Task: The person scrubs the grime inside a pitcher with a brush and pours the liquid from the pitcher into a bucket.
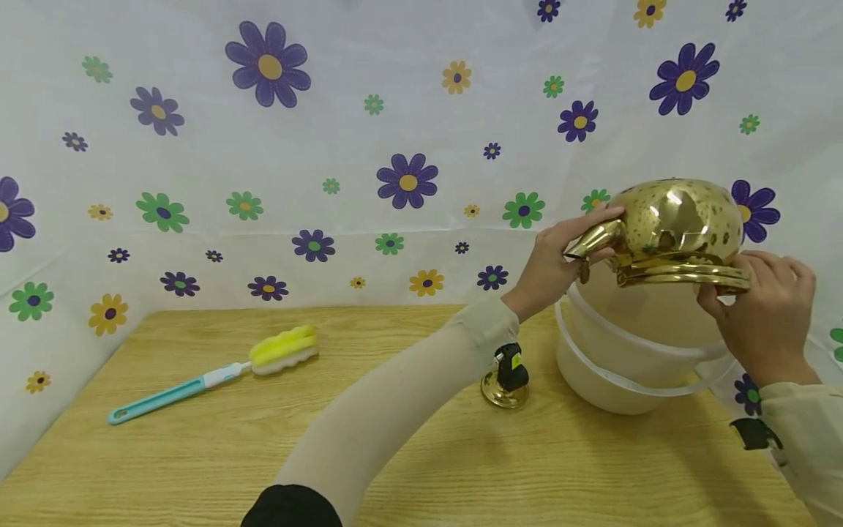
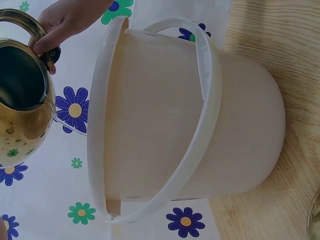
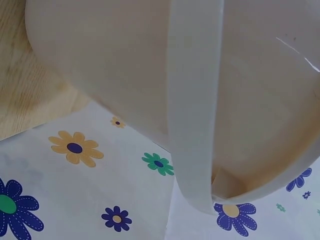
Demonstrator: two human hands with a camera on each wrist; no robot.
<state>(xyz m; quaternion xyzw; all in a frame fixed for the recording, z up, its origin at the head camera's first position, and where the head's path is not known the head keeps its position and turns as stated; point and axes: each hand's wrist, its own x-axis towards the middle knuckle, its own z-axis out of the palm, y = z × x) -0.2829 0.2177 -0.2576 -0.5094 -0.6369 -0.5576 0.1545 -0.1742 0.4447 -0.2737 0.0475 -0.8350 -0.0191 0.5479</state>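
A shiny gold teapot [image 1: 685, 219] is tipped upside down above a cream bucket [image 1: 602, 384]. At its spout my left hand [image 1: 549, 256] holds on, with the fingers partly behind the metal. My right hand [image 1: 767, 315] grips the handle on the other side; the left wrist view also shows this right hand [image 2: 72, 22] on the handle. There the teapot's mouth [image 2: 20, 77] is uncovered and dark inside. A thin clear streak runs from the teapot toward the bucket's rim [image 2: 97, 125].
A round gold lid-like piece [image 1: 503, 397] lies on the wooden table [image 1: 421, 454], partly hidden by the left wrist camera. To the left lies a sponge brush [image 1: 283, 351] with a blue handle. Behind hangs a flowered sheet [image 1: 356, 219]. The bucket's white bail [image 3: 195, 100] hangs across its side.
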